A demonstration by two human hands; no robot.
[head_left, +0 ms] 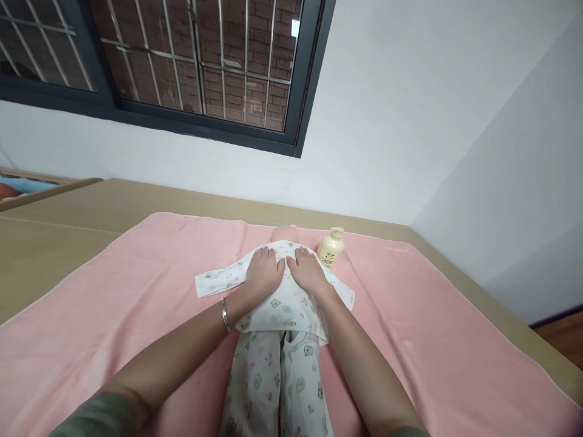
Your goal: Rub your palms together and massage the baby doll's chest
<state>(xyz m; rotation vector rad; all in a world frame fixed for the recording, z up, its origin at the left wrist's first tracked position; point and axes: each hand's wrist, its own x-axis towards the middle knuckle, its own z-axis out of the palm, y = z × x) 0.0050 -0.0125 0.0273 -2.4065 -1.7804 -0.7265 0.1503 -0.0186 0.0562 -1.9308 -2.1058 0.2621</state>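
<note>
I see a white wall (401, 121) ahead, meeting a second white wall (523, 200) at a corner on the right. A dark-framed window (300, 79) with metal bars looks onto brick. A tan wooden platform (54, 237) stretches below, and reddish wooden floor (565, 334) shows at far right. The light is soft and even.

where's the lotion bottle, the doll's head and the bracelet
lotion bottle (330, 249): head view, on its cream body.
doll's head (285, 233): head view, on the bare top.
bracelet (225, 315): head view, on the band at the left wrist.
</note>
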